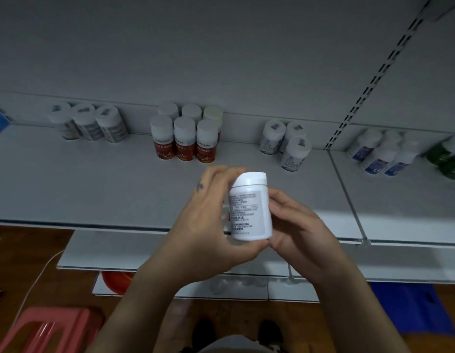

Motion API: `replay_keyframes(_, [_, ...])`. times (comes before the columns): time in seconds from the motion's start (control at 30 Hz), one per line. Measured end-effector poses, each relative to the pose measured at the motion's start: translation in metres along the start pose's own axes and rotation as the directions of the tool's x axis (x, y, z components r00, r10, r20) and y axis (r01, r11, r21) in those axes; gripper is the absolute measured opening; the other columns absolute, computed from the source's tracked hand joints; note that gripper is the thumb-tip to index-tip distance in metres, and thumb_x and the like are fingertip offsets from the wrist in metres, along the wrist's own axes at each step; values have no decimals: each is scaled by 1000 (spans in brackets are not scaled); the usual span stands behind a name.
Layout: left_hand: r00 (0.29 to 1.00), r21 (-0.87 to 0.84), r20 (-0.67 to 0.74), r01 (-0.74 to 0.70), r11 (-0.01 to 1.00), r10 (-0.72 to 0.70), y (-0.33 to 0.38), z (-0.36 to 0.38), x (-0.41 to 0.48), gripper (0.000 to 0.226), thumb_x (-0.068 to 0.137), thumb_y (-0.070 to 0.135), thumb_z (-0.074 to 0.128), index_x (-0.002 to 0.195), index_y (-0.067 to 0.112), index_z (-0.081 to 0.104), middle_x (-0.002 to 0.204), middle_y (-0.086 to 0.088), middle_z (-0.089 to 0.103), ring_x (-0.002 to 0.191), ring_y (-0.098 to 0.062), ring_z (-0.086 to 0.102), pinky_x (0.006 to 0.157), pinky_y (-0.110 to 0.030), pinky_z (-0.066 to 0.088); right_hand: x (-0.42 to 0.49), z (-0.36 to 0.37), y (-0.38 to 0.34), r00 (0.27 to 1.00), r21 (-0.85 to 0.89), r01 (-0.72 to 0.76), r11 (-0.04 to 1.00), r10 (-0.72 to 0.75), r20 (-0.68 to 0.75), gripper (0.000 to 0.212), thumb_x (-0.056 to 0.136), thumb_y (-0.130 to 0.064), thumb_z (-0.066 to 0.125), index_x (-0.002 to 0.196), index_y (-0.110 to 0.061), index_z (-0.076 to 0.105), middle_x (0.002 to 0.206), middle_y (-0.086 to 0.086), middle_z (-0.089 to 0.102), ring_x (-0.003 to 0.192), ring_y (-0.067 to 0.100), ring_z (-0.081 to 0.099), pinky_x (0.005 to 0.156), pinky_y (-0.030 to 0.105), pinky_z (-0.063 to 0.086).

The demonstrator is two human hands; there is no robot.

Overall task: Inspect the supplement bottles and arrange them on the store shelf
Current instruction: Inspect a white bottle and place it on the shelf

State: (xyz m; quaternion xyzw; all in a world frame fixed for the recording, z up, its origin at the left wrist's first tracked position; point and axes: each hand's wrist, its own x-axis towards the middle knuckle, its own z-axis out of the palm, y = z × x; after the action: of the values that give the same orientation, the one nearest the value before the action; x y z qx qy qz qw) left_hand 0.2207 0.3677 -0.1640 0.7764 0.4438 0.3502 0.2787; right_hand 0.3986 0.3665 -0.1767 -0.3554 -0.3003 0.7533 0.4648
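Both grips, left hand (208, 220) and right hand (300, 225), are curling round the white bottle (249, 212), probably light, rigid and slick, best held mid-body.

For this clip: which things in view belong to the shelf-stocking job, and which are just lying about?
Job: white plastic bottle with printed label, held by left hand and right hand; red-labelled white-capped bottles standing in rows; blue-labelled bottles; white metal shelf.
Lying about: pink plastic stool; blue plastic bag on the floor; white cable.
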Motion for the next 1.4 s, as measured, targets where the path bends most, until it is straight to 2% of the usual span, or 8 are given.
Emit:
replay_keyframes(0.17, [995,80,103,-17,997,8,-4,1,1,93,64,52,76,139,41,22,133,22,32,120,3,38,100,-22,37,0,2,4,988,-123,58,991,-74,-134,54,75,-12,68,127,-2,56,112,23,66,100,28,65,83,35,56])
replay_keyframes(0.37, [1000,103,12,-9,995,8,-7,6,1,94,57,63,71,135,36,27,121,19,26,110,1,36,84,-9,37,-5,11,8,970,-245,87,966,-138,-198,49,72,-15,77,118,-3,62,103,15,70,92,21,67,75,27,55])
replay_keyframes(0.6, [1000,-84,-5,-18,996,17,-4,9,-2,82,60,52,78,127,48,31,126,13,38,114,3,44,87,-4,38,-12,7,0,998,-45,-32,998,29,-59,50,89,-16,52,134,6,49,130,34,54,114,42,55,100,56,42])
replay_keyframes(0.73, [996,-33,48,75,997,-74,-3,9,-4,84,60,49,77,122,50,21,129,19,35,113,3,43,92,-18,45,-14,3,3,998,-131,-2,991,-6,-61,49,80,-9,58,128,4,56,116,26,64,105,36,61,92,43,52])
replay_keyframes(0.9, [999,62,53,0,998,-3,0,7,-4,96,63,54,76,136,42,17,133,21,25,126,-1,34,104,-22,33,-15,6,8,991,-203,55,978,-78,-110,53,68,-13,79,117,1,65,108,23,69,95,28,65,86,33,56])
replay_keyframes(1.07, [999,86,-21,-47,995,49,10,9,-6,84,65,59,68,136,36,30,129,11,36,117,-8,42,95,-34,46,-16,15,12,980,-275,73,959,-121,-159,50,68,-18,81,114,-4,67,113,25,67,97,30,66,90,38,54])
replay_keyframes(1.23, [999,-5,-33,-13,1000,13,8,0,-9,85,64,40,87,133,34,37,127,20,40,115,12,40,89,-2,33,-17,17,8,988,-1,62,998,-62,-141,43,93,-22,57,128,2,58,129,30,57,110,35,59,98,53,46])
replay_keyframes(1.4, [1000,-10,-5,-20,1000,20,11,-4,-8,88,66,31,86,135,35,31,132,20,40,118,18,36,90,3,27,-20,19,5,993,-2,89,996,-89,-82,49,85,-17,54,130,4,55,120,28,62,104,36,61,94,56,47])
